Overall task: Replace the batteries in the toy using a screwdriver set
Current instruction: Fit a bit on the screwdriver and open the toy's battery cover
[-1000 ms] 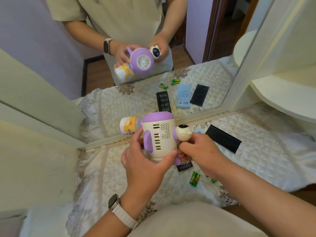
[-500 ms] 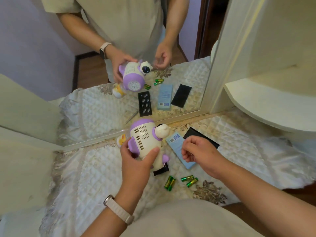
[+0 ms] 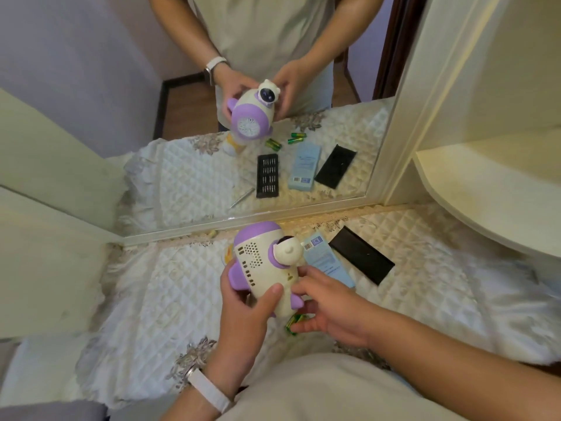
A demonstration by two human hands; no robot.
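I hold a cream and purple toy [image 3: 261,265] above the quilted table cover [image 3: 170,293], its small round head turned to the right. My left hand [image 3: 243,323] grips its body from below, thumb on the cream shell. My right hand [image 3: 331,311] touches the toy's right side with thumb and forefinger, the other fingers spread. Green batteries [image 3: 293,322] lie on the cover under that hand, partly hidden. The black bit tray [image 3: 267,175] and a thin screwdriver [image 3: 243,197] show only as reflections in the mirror.
A light blue box [image 3: 326,262] and a black lid [image 3: 361,258] lie right of the toy. A large mirror [image 3: 212,86] stands along the back edge. A cream rounded shelf [image 3: 485,189] juts out at the right. A cream panel bounds the left side.
My right hand let go of the toy's head, drew back toward the blue box, then returned to the toy's right side. The toy tilted and its head swung to the right.
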